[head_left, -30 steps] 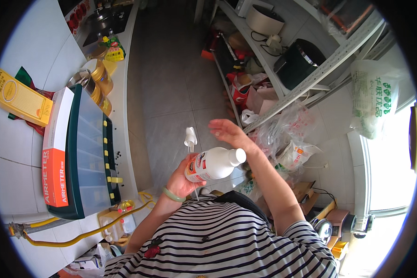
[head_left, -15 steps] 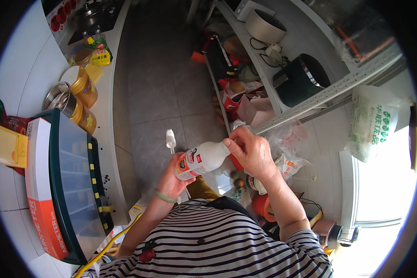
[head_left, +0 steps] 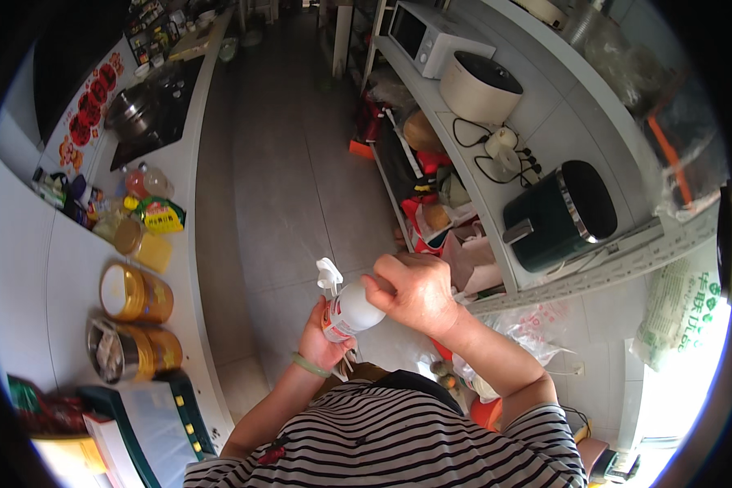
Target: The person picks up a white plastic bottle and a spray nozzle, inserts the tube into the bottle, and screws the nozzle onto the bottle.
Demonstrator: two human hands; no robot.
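A white plastic bottle with a red and white label tilts in front of my striped shirt. My left hand, with a pale green bangle at its wrist, is closed around the lower part of the bottle. A white pump or spray head stands up beside the bottle, just above the left fingers; its thin tube runs down toward that hand. Over the bottle's neck end, my right hand is closed with thumb and curled fingers. It hides the neck, so I cannot see whether a cap is there.
On the left counter stand golden-lidded jars, a metal container and a stove with a pot. Shelving on the right holds a dark green air fryer, a white cooker and a microwave. Grey floor runs between.
My view has tipped up, showing more of the stove and the shelf. My right hand has curled further over the bottle's neck. The left hand keeps its hold.
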